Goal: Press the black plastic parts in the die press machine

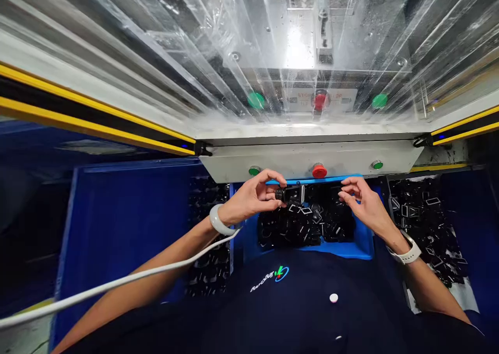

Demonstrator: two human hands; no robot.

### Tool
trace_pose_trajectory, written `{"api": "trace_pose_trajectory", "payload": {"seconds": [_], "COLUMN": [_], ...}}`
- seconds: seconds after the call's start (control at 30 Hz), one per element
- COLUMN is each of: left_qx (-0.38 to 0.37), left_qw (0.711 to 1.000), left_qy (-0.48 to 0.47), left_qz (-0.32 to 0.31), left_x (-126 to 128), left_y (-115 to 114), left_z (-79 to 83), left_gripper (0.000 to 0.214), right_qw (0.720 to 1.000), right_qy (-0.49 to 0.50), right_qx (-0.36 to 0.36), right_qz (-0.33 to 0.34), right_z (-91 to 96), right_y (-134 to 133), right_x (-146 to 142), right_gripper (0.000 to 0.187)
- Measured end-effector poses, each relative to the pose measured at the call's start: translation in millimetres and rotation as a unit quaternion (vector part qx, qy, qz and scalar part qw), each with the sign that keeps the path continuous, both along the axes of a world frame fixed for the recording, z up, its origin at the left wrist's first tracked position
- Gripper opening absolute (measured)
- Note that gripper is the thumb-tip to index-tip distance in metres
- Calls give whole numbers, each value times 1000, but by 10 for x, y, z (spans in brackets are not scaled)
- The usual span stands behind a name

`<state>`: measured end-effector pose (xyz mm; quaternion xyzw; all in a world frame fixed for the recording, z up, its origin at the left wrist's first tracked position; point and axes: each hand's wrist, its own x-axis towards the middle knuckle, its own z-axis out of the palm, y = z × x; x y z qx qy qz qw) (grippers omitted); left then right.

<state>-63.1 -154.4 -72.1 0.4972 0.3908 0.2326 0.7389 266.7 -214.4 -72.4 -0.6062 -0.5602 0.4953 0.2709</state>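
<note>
My left hand (259, 195) is closed around the round end of a black plastic part (290, 194). The part lies sideways, and its rectangular flange with a pale edge points right. Below it, a blue bin (364, 239) holds a heap of black plastic parts (304, 226), some with pale rectangular rims. To the right of the held part, apart from it, my right hand (362, 200) hovers over the bin's right side. Its fingers are loosely bent, with nothing visible between them and the thumb.
Ahead stands a machine front panel (280, 159) with a red button (319, 171) and green buttons (377, 165). Above it is a clear cover (218, 78). Yellow-edged bars (97, 112) flank the opening. More black parts (429, 224) lie at right. A white cable (156, 268) runs from my left wrist.
</note>
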Motion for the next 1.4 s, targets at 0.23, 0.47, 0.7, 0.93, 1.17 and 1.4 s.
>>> {"api": "trace_pose_trajectory", "payload": {"seconds": [0.23,0.47,0.7,0.93,1.17,1.4], "left_qx": [-4,58,103,212,304,240], "left_qw": [997,997,993,965,888,878], "left_qy": [-68,-39,50,60,24,68], "left_qz": [37,-18,17,140,346,409], "left_x": [246,390,561,574,729,932], "left_y": [29,113,257,867,1954,2881], "left_z": [-44,71,230,660,1118,1331], "left_gripper": [35,30,36,29,10,13], "right_qw": [998,996,996,976,892,891], "right_qy": [47,-4,-17,-21,-317,-296], "right_qx": [44,84,93,209,295,344], "right_qz": [-15,27,-1,54,-126,-14], "right_z": [299,389,432,961,1469,1641], "right_y": [147,348,557,1512,3305,3140], "right_x": [-305,-563,-576,-500,-892,-613], "right_gripper": [18,2,9,12,64,51]}}
